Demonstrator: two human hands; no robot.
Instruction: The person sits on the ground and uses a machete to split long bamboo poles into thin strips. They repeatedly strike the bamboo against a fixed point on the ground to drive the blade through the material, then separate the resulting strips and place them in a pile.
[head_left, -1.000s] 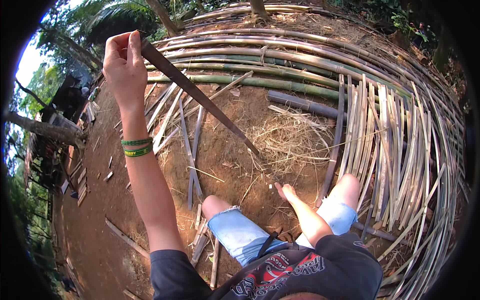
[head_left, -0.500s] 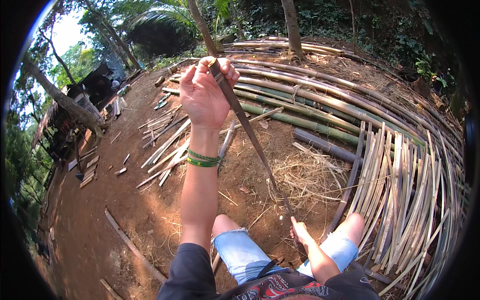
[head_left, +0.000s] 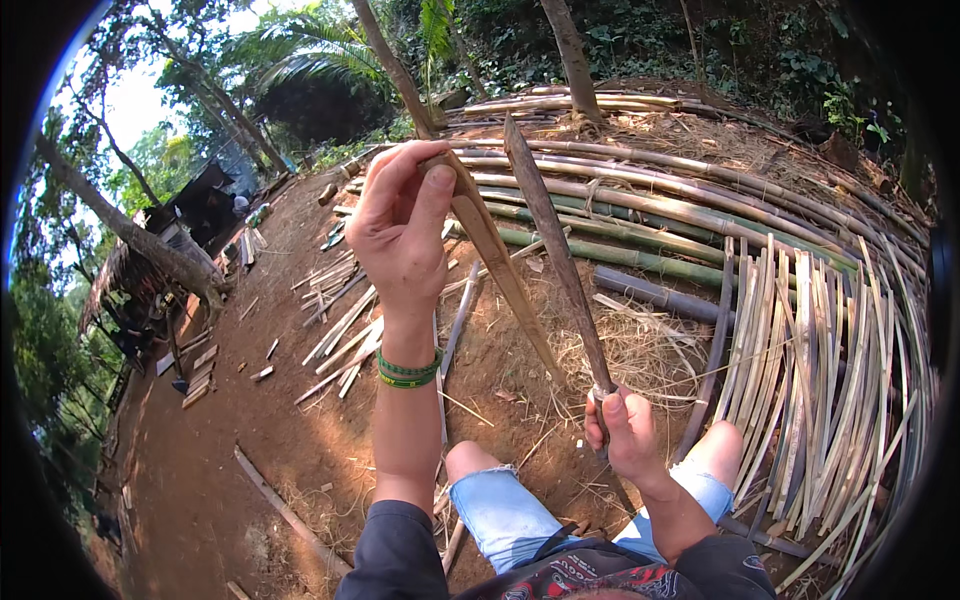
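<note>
My left hand [head_left: 405,235], raised in front of me, pinches the top end of a long bamboo strip [head_left: 500,268] between thumb and fingers. The strip slants down to the right, its lower end over the straw and soil. In my right hand [head_left: 632,440], fingers are wrapped around the handle of a machete [head_left: 553,225]. Its long dark blade points up and slightly left, beside the strip and apart from it. My right hand is above my right knee, lower than the left.
Split bamboo strips [head_left: 790,380] lie in a big pile at the right. Long bamboo poles [head_left: 640,262] stretch across the ground ahead. Fibrous shavings [head_left: 640,350] cover the soil before my knees. Shorter slats [head_left: 345,335] lie scattered at left, near a tree trunk [head_left: 150,245].
My right hand has risen and the machete blade now stands upright, apart from the strip. My left hand has turned, and the strip shows its paler side.
</note>
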